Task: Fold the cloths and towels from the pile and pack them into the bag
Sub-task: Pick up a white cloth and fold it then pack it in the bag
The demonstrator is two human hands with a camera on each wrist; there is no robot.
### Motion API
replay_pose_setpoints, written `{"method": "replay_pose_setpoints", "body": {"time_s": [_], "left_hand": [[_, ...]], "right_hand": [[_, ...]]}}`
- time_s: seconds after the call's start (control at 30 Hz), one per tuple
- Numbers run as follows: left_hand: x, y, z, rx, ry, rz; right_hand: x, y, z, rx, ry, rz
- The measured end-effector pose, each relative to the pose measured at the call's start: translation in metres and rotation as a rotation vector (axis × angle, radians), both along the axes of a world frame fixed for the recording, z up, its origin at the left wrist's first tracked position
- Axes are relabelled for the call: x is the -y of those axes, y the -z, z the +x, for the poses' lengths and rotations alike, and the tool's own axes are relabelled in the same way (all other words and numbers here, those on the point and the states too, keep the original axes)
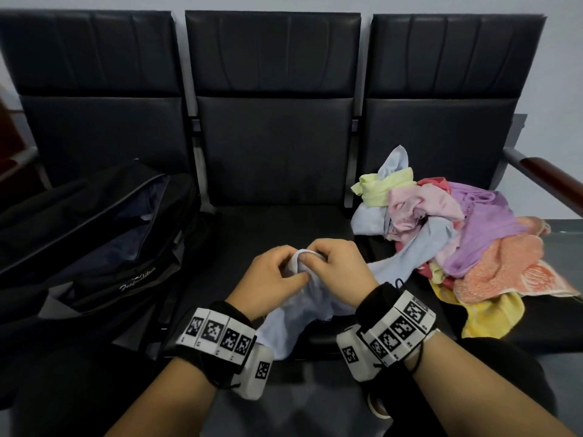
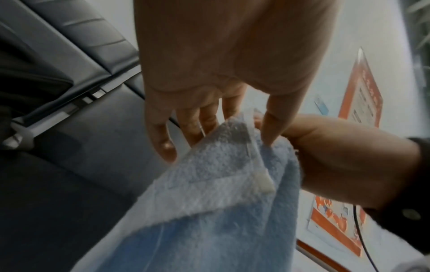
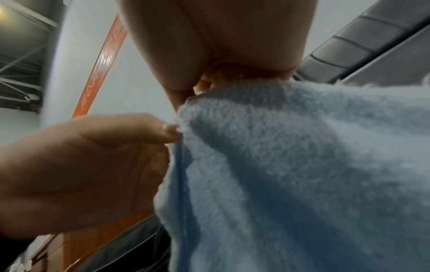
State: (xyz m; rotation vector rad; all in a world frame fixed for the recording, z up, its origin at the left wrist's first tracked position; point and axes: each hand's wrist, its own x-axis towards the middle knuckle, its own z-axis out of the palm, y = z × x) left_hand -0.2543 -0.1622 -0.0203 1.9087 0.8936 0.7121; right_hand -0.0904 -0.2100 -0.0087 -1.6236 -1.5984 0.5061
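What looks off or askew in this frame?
Little stands out. The unfolded cloth pile spills over the right seat's front edge, its yellow towel hanging off. Both the left hand and right hand grip the light blue towel; the bag gapes open.

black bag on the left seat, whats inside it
The black bag lies unzipped with its top open. Only dark navy lining or fabric shows in the opening; no coloured cloths are visible. Its lower interior is hidden by its own flap.

Bag (image 1: 94, 247) – white script logo, illegible; orange posters (image 2: 359, 88) – print blurred; wristbands (image 1: 217, 332) – square code markers only.
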Motion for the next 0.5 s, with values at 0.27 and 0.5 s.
{"method": "replay_pose_setpoints", "body": {"time_s": [0.27, 0.5], "left_hand": [[0.000, 0.005, 0.001, -0.214, -0.079, 0.196], [-0.011, 0.006, -0.031, -0.116, -0.215, 0.235]], "right_hand": [[0.001, -0.002, -0.008, 0.019, -0.065, -0.068], [0.006, 0.008, 0.001, 0.100, -0.113, -0.111]]}}
